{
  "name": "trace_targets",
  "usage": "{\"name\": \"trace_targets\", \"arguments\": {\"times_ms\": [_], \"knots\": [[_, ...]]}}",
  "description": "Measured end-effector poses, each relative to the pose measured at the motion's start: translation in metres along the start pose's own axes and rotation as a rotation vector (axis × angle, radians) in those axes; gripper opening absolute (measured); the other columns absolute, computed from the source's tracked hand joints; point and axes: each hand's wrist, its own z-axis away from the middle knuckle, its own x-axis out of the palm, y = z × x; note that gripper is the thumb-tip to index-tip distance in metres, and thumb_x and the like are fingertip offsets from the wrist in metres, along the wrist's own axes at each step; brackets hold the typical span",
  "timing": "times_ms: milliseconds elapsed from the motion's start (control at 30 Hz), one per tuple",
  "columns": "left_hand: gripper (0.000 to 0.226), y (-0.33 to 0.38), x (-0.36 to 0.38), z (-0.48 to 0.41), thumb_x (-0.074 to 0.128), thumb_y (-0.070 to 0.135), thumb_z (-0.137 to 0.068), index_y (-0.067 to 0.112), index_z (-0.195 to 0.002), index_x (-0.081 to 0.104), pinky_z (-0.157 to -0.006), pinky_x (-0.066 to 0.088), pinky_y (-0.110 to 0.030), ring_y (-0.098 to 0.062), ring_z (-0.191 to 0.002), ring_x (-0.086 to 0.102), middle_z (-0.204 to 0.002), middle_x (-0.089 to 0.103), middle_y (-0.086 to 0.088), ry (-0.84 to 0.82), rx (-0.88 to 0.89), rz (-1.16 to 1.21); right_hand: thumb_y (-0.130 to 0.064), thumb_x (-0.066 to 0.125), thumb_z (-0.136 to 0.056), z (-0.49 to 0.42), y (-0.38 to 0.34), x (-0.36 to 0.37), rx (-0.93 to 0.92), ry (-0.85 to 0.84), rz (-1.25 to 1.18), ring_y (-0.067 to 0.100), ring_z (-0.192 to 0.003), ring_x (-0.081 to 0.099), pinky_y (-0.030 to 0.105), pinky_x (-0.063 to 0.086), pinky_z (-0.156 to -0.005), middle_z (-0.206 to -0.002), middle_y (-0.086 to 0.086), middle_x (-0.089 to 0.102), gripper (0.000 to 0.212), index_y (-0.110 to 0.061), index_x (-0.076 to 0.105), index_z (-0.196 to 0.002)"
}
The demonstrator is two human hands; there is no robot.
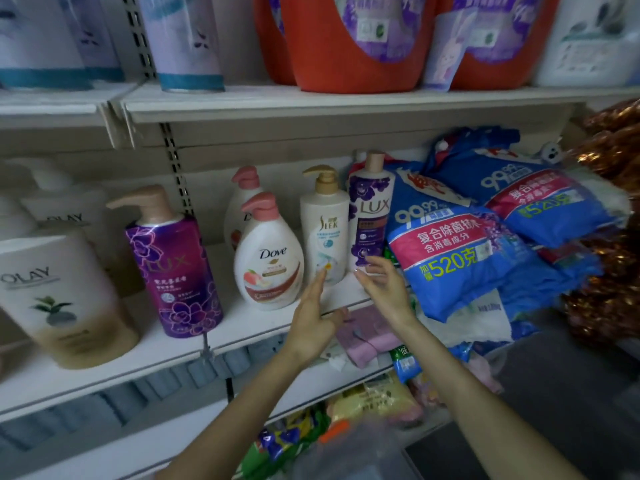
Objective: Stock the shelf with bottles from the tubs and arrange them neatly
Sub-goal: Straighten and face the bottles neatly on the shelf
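Head view: left hand [313,320] and right hand [384,289], fingers straight, empty, just beside white SLEK bottle [323,230] on shelf [242,327].

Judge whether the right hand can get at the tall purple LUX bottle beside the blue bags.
Probably yes. The right hand is open just in front of the tall LUX bottle, nothing between them. The blue bags crowd its right side and the white bottle its left, so grip room looks tight.

Bottles stand in a row on the white shelf [242,327]: a big Olay bottle [65,296], purple Lux bottle [173,268], round Dove bottle [268,265], white Slek bottle [325,230], then a tall Lux bottle [369,213].
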Motion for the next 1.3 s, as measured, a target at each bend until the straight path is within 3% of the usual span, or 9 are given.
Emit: {"name": "trace_targets", "arguments": {"times_ms": [67,200,433,500,767,933,1067,1200,1300], "knots": [[0.076,0.007,0.002,0.016,0.063,0.007,-0.088,0.029,-0.149,0.023,-0.102,0.033,-0.021,-0.011,-0.139,0.030,-0.153,0.029,0.006,0.019,-0.011,0.059,-0.016,0.068,-0.085,0.010,0.000,-0.019,0.006,0.001,0.015,0.013,-0.094,0.059,0.019,0.050,-0.077,-0.110,0.008,0.059,0.029,-0.018,0.055,-0.111],[0.072,0.011,0.001,0.067,0.063,0.011,-0.090,0.024,-0.150,0.024,-0.098,0.034,-0.022,-0.007,-0.132,0.033,-0.146,0.035,0.008,0.103,-0.065,0.148,-0.015,0.066,-0.087,0.042,0.000,-0.044,0.018,-0.059,0.024,0.007,-0.085,0.057,0.007,0.046,-0.071,-0.105,0.012,0.058,0.027,-0.016,0.055,-0.112],[0.069,0.006,0.011,0.166,0.058,0.006,-0.093,0.025,-0.150,0.025,-0.090,0.035,-0.022,-0.016,-0.139,0.032,-0.152,0.032,0.004,0.182,-0.208,0.207,-0.018,0.065,-0.088,0.122,-0.002,-0.069,0.083,-0.220,0.072,0.013,-0.091,0.058,0.020,0.052,-0.077,-0.099,0.000,0.057,0.032,-0.013,0.052,-0.118],[0.069,0.015,0.005,0.165,0.060,0.008,-0.092,0.025,-0.150,0.026,-0.091,0.036,-0.023,-0.015,-0.139,0.034,-0.152,0.034,0.004,0.212,-0.194,0.191,-0.018,0.064,-0.088,0.118,-0.023,-0.071,0.061,-0.214,0.064,0.016,-0.095,0.058,0.013,0.048,-0.073,-0.102,0.004,0.058,0.034,-0.010,0.053,-0.120],[0.069,0.035,-0.023,0.124,0.063,0.013,-0.091,0.021,-0.150,0.028,-0.100,0.035,-0.025,-0.015,-0.137,0.036,-0.152,0.034,0.004,0.214,-0.118,0.150,-0.025,0.065,-0.087,0.099,-0.062,-0.062,0.022,-0.224,0.051,0.021,-0.103,0.059,0.031,0.048,-0.090,-0.114,0.010,0.059,0.031,-0.023,0.052,-0.115],[0.067,0.039,-0.012,0.101,0.062,0.012,-0.091,0.019,-0.149,0.028,-0.098,0.036,-0.025,-0.015,-0.136,0.038,-0.152,0.035,0.002,0.151,-0.093,0.161,-0.026,0.066,-0.087,0.090,-0.064,-0.074,0.049,-0.200,0.084,0.021,-0.102,0.059,0.029,0.048,-0.086,-0.114,0.007,0.057,0.035,-0.022,0.051,-0.118],[0.069,0.044,0.001,0.088,0.063,0.013,-0.091,0.021,-0.149,0.028,-0.094,0.037,-0.023,-0.013,-0.133,0.039,-0.152,0.035,0.004,0.103,-0.069,0.181,-0.026,0.067,-0.086,0.069,-0.066,-0.096,0.089,-0.156,0.069,0.024,-0.103,0.061,0.041,0.052,-0.092,-0.119,0.008,0.056,0.035,-0.023,0.049,-0.116],[0.068,0.042,0.003,0.077,0.064,0.015,-0.090,0.021,-0.149,0.030,-0.086,0.040,-0.017,-0.011,-0.132,0.040,-0.150,0.037,0.006,0.113,-0.036,0.152,-0.018,0.068,-0.085,0.042,-0.071,-0.103,0.081,-0.129,0.011,0.023,-0.101,0.059,0.035,0.053,-0.086,-0.112,0.005,0.056,0.035,-0.019,0.048,-0.115],[0.067,0.043,0.004,0.063,0.064,0.015,-0.090,0.023,-0.148,0.032,-0.080,0.043,-0.010,-0.010,-0.131,0.040,-0.147,0.039,0.008,0.145,-0.025,0.161,-0.017,0.067,-0.086,0.015,-0.076,-0.103,0.057,-0.155,0.034,0.016,-0.100,0.057,0.022,0.049,-0.080,-0.117,0.005,0.054,0.043,-0.014,0.047,-0.124]]}}
